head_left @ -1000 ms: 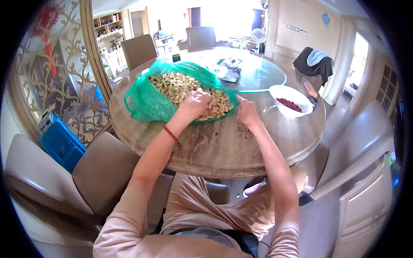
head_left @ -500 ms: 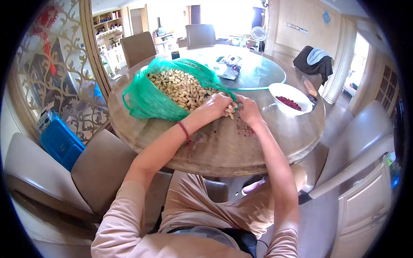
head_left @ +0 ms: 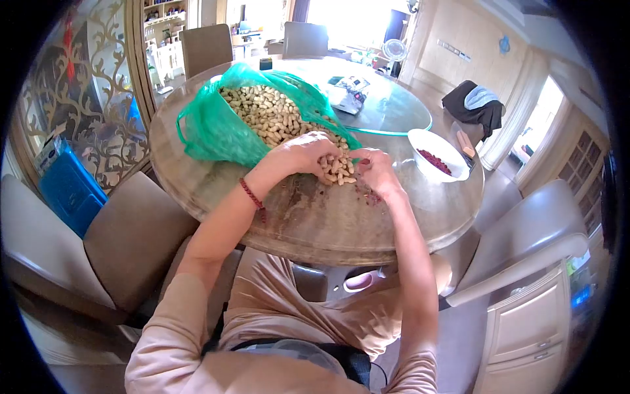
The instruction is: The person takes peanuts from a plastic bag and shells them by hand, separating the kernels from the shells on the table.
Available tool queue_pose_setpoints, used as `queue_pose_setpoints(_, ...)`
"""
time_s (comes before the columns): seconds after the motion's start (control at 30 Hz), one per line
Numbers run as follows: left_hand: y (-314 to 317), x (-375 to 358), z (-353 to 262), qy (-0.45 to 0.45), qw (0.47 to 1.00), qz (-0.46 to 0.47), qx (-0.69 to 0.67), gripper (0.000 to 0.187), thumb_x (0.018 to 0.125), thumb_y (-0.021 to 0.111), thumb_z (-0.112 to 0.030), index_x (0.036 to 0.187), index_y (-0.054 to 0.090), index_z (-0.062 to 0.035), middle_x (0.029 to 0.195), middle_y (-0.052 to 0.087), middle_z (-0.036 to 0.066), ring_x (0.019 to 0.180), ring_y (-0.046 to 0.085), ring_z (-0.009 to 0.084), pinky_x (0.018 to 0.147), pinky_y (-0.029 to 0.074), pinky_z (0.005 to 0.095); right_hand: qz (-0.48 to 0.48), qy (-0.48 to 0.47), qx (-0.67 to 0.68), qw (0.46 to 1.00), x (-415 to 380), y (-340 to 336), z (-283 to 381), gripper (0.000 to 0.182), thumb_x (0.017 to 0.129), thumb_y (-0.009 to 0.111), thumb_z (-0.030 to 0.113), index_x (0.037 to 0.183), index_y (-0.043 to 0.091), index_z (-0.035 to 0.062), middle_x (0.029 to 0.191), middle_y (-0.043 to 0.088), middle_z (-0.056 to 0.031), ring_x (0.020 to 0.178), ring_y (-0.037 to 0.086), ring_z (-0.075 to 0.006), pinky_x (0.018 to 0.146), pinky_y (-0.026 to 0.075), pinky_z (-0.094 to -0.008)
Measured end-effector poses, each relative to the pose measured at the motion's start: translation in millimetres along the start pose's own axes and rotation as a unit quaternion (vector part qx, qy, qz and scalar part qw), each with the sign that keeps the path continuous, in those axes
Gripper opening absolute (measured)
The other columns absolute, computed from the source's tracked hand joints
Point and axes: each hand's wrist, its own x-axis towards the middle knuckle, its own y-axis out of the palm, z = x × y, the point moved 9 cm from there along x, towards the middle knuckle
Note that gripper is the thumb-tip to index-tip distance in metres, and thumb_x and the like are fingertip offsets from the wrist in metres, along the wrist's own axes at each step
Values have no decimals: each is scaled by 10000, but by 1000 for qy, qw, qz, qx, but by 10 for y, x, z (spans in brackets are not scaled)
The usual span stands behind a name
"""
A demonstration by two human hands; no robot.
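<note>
A green plastic bag (head_left: 216, 134) full of unshelled peanuts (head_left: 262, 111) lies open on the round stone table (head_left: 315, 223). My left hand (head_left: 303, 150) rests at the bag's mouth, fingers curled over a small heap of peanuts (head_left: 336, 169) pulled out onto the table. My right hand (head_left: 375, 169) sits just right of that heap, fingers bent and touching the peanuts. Reddish skins (head_left: 367, 196) lie scattered on the table near my right wrist.
A white bowl (head_left: 438, 156) with red kernels stands to the right. A glass turntable (head_left: 387, 111) carrying packets covers the table's middle. Upholstered chairs (head_left: 131, 243) surround the table; one on the far right has dark clothes (head_left: 474, 104). A blue crate (head_left: 69, 190) sits on the floor left.
My left hand has drawn a handful of peanuts out of the bag onto the table toward my right hand. The view has shifted slightly downward.
</note>
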Motion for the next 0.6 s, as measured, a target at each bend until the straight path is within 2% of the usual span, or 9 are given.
queue_pose_setpoints(0.03, -83, -27, -3, 11, 998, -51, 22, 543, 579, 732, -53, 1099, 579, -61, 1041, 561, 134, 1013, 520, 296, 867, 419, 367, 3, 0, -4, 1000, -11, 4, 3, 344, 710, 532, -73, 1003, 646, 69, 894, 647, -131, 782, 611, -179, 724, 480, -294)
queue_pose_setpoints(0.07, -163, -56, -15, 21, 993, -103, 45, 531, 584, 732, -59, 1093, 580, -58, 1043, 564, 136, 1015, 522, 294, 863, 422, 364, -10, -4, -3, 1000, -20, -27, 14, 348, 704, 512, -85, 983, 649, 71, 915, 636, -153, 822, 611, -241, 746, 476, -319)
queue_pose_setpoints(0.1, -158, -54, -6, 20, 993, -105, 42, 531, 584, 732, -59, 1093, 580, -58, 1043, 564, 136, 1015, 522, 294, 863, 422, 364, -24, -9, -3, 1000, -30, -58, 16, 355, 698, 491, -98, 964, 651, 74, 936, 626, -176, 863, 610, -303, 768, 472, -344)
queue_pose_setpoints(0.2, -30, -7, 37, 3, 998, -38, 56, 458, 617, 707, -71, 1058, 585, -37, 1016, 579, 151, 965, 546, 303, 831, 439, 369, -25, -28, -12, 999, -65, -78, 25, 338, 703, 496, -98, 958, 648, 62, 941, 623, -181, 884, 606, -297, 775, 462, -357)
queue_pose_setpoints(0.23, -28, -9, 32, 3, 998, -42, 53, 458, 617, 707, -71, 1058, 585, -37, 1016, 579, 151, 965, 546, 303, 831, 439, 369, -23, -30, -16, 999, -77, -66, 14, 338, 703, 496, -98, 958, 648, 62, 941, 623, -181, 884, 606, -297, 775, 462, -357)
queue_pose_setpoints(0.43, -162, -6, -151, 9, 992, -114, 56, 359, 632, 674, -63, 984, 613, -20, 971, 589, 162, 952, 552, 313, 822, 440, 374, 9, -63, -24, 998, -106, 19, 121, 312, 693, 532, -100, 930, 656, 60, 910, 610, -158, 841, 596, -312, 758, 470, -360)
queue_pose_setpoints(0.5, -256, -12, -201, 61, 976, -204, 41, 342, 630, 672, -74, 964, 623, -17, 978, 588, 162, 960, 554, 307, 828, 439, 374, 29, -52, -19, 998, -92, 46, 100, 286, 692, 572, -78, 922, 661, 68, 918, 594, -150, 836, 589, -314, 745, 475, -357)
queue_pose_setpoints(0.53, -231, 1, -181, 60, 976, -206, 38, 342, 630, 672, -74, 964, 623, -17, 978, 588, 162, 960, 554, 307, 828, 439, 374, 31, -53, -22, 998, -87, 53, 86, 286, 692, 572, -78, 922, 661, 68, 918, 594, -150, 836, 589, -314, 745, 475, -357)
queue_pose_setpoints(0.6, -221, 17, -139, 49, 974, -222, 8, 407, 604, 696, -103, 992, 617, -10, 1018, 581, 161, 967, 558, 286, 843, 437, 352, 21, -113, -77, 990, -83, 54, 152, 272, 696, 611, -41, 939, 660, 71, 930, 603, -156, 876, 590, -295, 760, 468, -352)
